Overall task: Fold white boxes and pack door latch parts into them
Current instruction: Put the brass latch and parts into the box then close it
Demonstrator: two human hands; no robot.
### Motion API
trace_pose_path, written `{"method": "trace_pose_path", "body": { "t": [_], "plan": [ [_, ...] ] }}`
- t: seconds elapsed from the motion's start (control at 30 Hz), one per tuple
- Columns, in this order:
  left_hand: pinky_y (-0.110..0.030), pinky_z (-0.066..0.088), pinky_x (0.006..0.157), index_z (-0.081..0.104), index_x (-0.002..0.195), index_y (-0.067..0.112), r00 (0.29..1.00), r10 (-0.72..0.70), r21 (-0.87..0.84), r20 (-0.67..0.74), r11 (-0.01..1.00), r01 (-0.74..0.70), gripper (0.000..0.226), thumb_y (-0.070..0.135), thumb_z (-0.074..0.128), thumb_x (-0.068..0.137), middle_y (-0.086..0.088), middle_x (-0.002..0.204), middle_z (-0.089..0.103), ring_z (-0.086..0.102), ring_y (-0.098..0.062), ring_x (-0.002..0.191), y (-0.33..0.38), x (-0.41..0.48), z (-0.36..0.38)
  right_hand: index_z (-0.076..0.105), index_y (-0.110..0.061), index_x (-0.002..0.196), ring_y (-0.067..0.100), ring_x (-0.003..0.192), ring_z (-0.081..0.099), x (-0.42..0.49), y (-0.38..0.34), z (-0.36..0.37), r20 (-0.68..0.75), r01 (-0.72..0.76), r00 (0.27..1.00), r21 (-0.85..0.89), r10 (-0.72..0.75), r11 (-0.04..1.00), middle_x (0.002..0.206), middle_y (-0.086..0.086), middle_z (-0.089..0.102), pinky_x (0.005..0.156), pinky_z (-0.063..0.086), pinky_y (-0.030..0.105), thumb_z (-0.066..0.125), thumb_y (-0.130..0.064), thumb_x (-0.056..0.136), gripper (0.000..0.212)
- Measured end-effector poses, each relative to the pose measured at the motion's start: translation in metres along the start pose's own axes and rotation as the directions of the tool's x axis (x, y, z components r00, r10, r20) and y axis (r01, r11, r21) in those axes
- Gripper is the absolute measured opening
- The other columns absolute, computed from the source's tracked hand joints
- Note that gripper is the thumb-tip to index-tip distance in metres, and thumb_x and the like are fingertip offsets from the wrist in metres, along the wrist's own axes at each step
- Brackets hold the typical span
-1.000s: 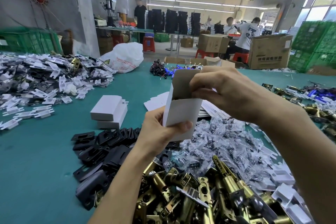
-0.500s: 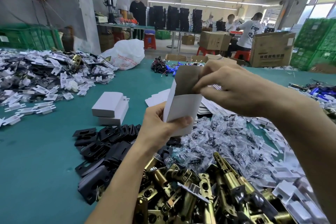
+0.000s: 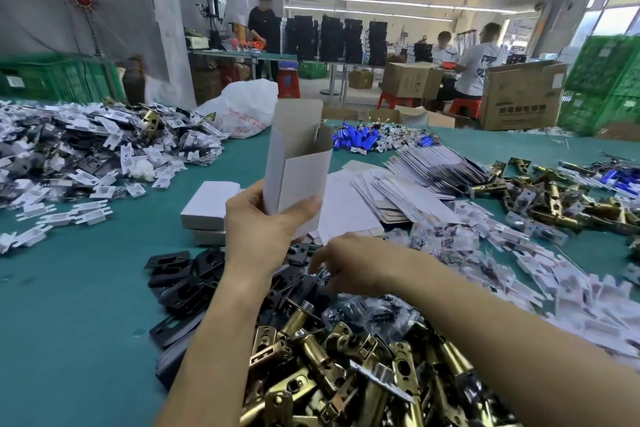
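Note:
My left hand (image 3: 258, 230) holds a white box (image 3: 298, 163) upright by its lower end, top flap standing open. My right hand (image 3: 349, 265) is low over the pile of small clear bags of screws (image 3: 363, 312), fingers bent down among the bags and black strike plates (image 3: 187, 288); motion blur hides whether it grips anything. Brass latch bolts (image 3: 332, 371) are heaped just in front of me. Two closed white boxes (image 3: 207, 204) are stacked left of the held box. Flat unfolded box blanks (image 3: 415, 184) lie fanned behind.
A big heap of white plastic parts and bagged pieces (image 3: 86, 149) covers the left of the green table (image 3: 69, 305). More brass latches (image 3: 554, 198) and white pieces (image 3: 571, 284) lie on the right. A white plastic bag (image 3: 242, 107) and blue parts (image 3: 356, 140) sit far back.
My right hand has left the box's top flap and dropped down to the parts pile. The box now stands with its top open, held by my left hand alone.

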State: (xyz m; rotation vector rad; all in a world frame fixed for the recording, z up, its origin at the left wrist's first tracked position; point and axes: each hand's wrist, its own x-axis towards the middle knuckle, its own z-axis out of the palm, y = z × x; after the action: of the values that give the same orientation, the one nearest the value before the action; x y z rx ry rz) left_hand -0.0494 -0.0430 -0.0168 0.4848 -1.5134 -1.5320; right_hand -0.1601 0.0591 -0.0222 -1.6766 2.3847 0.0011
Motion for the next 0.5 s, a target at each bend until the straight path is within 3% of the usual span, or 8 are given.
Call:
{"method": "trace_pose_path", "body": {
  "t": [0.07,0.17,0.23,0.33,0.4,0.5],
  "plan": [
    [-0.030,0.059,0.053,0.078,0.071,0.041,1.000,0.006,0.007,0.001,1.000,-0.006,0.034,0.010,0.092,0.067,0.006,0.075,0.076,0.071,-0.012,0.065,-0.001,0.002,-0.002,0.061,-0.037,0.126,0.019,0.111,0.060,0.012,-0.005,0.008,-0.039,0.086,0.995,-0.131,-0.092,0.988,0.127,-0.003,0.060,0.088,0.055,0.039,0.064,-0.021,0.089,0.041],
    [-0.033,0.059,0.052,0.078,0.072,0.039,1.000,0.002,0.001,0.001,1.000,-0.002,0.033,0.010,0.092,0.066,0.004,0.075,0.075,0.071,-0.016,0.066,-0.002,0.004,-0.005,0.063,-0.027,0.122,0.021,0.105,0.061,0.024,-0.011,0.013,-0.011,0.182,0.982,-0.202,-0.188,0.962,0.118,0.000,0.062,0.082,0.056,0.040,0.065,-0.027,0.090,0.033],
    [-0.034,0.059,0.052,0.079,0.072,0.037,1.000,-0.011,-0.011,-0.010,1.000,0.011,0.031,0.009,0.092,0.066,0.002,0.075,0.075,0.071,-0.018,0.065,-0.003,0.005,-0.005,0.060,-0.022,0.119,0.021,0.090,0.061,0.027,-0.015,0.014,-0.003,0.229,0.971,-0.274,-0.239,0.934,0.105,0.001,0.064,0.069,0.055,0.036,0.064,-0.027,0.091,0.028],
    [-0.030,0.057,0.049,0.078,0.070,0.036,1.000,-0.027,-0.034,-0.004,0.999,0.027,0.031,0.008,0.091,0.067,0.003,0.073,0.075,0.070,-0.016,0.064,-0.002,0.004,-0.005,0.055,-0.014,0.110,0.016,0.058,0.049,0.025,-0.021,0.017,0.014,0.308,0.942,-0.438,-0.336,0.845,0.070,-0.002,0.047,0.046,0.033,0.024,0.051,-0.019,0.098,0.013],
    [-0.031,0.058,0.050,0.078,0.070,0.036,0.999,-0.029,-0.046,0.016,0.998,0.030,0.031,0.008,0.091,0.068,0.003,0.074,0.075,0.070,-0.015,0.065,0.000,0.003,-0.006,0.054,-0.012,0.111,0.013,0.051,0.042,0.021,-0.021,0.019,0.014,0.328,0.929,-0.491,-0.369,0.807,0.065,-0.004,0.041,0.045,0.029,0.023,0.045,-0.017,0.101,0.014],
    [-0.030,0.057,0.051,0.079,0.073,0.032,0.998,-0.041,-0.073,0.052,0.996,0.045,0.027,0.008,0.090,0.069,0.002,0.076,0.076,0.072,-0.015,0.067,0.002,0.001,-0.005,0.048,-0.020,0.137,0.020,0.060,0.054,0.016,-0.016,0.014,-0.021,0.333,0.914,-0.535,-0.406,0.776,0.079,0.002,0.060,0.056,0.043,0.030,0.044,-0.016,0.103,0.034]
  ]
}}
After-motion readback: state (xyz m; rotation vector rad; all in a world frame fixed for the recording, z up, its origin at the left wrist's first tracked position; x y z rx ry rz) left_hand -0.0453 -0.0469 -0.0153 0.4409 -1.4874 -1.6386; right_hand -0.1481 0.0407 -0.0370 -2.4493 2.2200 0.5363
